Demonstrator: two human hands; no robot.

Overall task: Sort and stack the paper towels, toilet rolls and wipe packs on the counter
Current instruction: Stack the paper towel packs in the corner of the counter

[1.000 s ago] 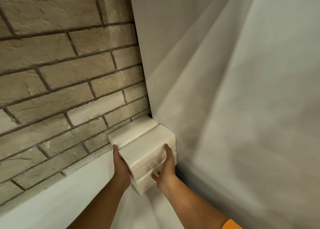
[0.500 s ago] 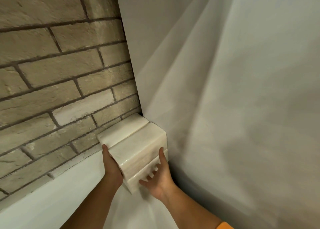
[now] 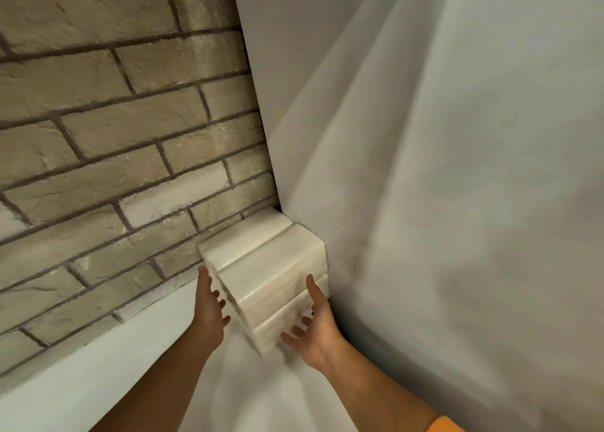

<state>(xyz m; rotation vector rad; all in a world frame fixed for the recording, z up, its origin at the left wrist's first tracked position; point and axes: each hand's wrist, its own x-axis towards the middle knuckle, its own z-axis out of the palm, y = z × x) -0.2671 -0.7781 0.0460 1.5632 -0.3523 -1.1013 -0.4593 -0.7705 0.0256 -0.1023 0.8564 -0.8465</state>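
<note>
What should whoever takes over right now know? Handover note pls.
Left hand: open, fingers spread, beside the left side of the stack, holding nothing.
Right hand: open, fingers spread at the stack's front right, thumb up along the upper pack; cannot tell if it touches.
Things: stack of white wrapped packs on the counter, pushed into the corner where the brick wall meets the white wall.
Done: these packs are stacked and look squared up.
Left: no rolls or other packs in view; check the rest of the counter.
</note>
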